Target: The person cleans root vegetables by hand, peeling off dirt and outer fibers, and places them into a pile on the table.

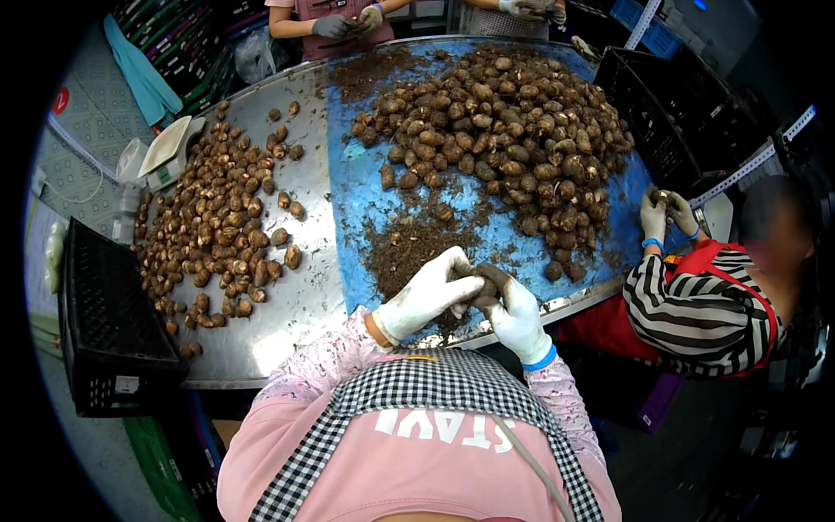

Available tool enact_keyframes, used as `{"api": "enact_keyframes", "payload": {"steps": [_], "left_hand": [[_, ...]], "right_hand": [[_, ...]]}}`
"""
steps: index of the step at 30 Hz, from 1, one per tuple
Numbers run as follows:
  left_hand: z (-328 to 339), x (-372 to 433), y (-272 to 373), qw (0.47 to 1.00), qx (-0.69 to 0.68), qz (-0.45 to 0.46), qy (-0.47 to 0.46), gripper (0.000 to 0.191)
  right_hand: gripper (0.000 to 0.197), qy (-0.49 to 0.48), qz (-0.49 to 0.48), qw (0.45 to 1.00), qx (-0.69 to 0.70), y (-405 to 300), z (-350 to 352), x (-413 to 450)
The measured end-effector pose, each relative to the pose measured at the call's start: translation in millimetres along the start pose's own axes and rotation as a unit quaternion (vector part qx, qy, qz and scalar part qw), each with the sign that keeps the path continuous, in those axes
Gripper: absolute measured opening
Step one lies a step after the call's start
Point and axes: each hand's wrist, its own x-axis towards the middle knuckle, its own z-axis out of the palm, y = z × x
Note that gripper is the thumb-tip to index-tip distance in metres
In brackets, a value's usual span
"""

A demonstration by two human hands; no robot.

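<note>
My left hand (434, 287), in a white glove, and my right hand (515, 310), in a white glove with soiled fingertips, meet above the near edge of the table. Between their fingers is a small brown taro corm (488, 287), partly covered by both hands. Just beyond my left hand lies a heap of brown root fibres and soil (411, 251) on the blue table surface (352, 228). A large pile of unsorted-looking taro corms (509, 124) rises farther back. Many more taro corms (222, 215) are spread over the bare metal part of the table (306, 261) at left.
A black plastic crate (111, 326) stands at the table's left end, near a weighing scale (166, 147). Black crates (652, 124) stand at the back right. A co-worker in striped sleeves (685, 300) works at the right; two gloved co-workers (346, 29) (515, 19) stand across the table.
</note>
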Motion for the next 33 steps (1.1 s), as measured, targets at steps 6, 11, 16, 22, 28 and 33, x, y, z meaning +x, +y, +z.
{"api": "enact_keyframes", "payload": {"steps": [6,11,16,22,28,33], "left_hand": [[-6,4,-10,0.996,-0.021,-0.053,0.063,0.024],[-22,-5,-12,0.980,-0.160,-0.067,-0.100,0.038],[-15,-8,-23,0.979,-0.196,0.036,-0.027,0.041],[0,-14,-1,0.991,0.080,0.059,0.085,0.040],[-3,-15,5,0.999,-0.024,0.026,0.004,0.034],[-1,-6,-2,0.997,0.018,0.016,0.073,0.025]], "right_hand": [[0.045,0.001,-0.056,0.997,-0.049,-20,12,-1],[0.047,0.000,0.058,0.985,0.162,4,7,-4],[0.054,0.042,0.143,0.958,0.246,2,5,3],[0.061,0.050,0.065,0.994,0.076,-10,13,7],[0.061,0.012,0.073,0.987,0.145,-2,8,4],[0.061,0.003,0.028,0.999,-0.015,-9,10,8]]}}
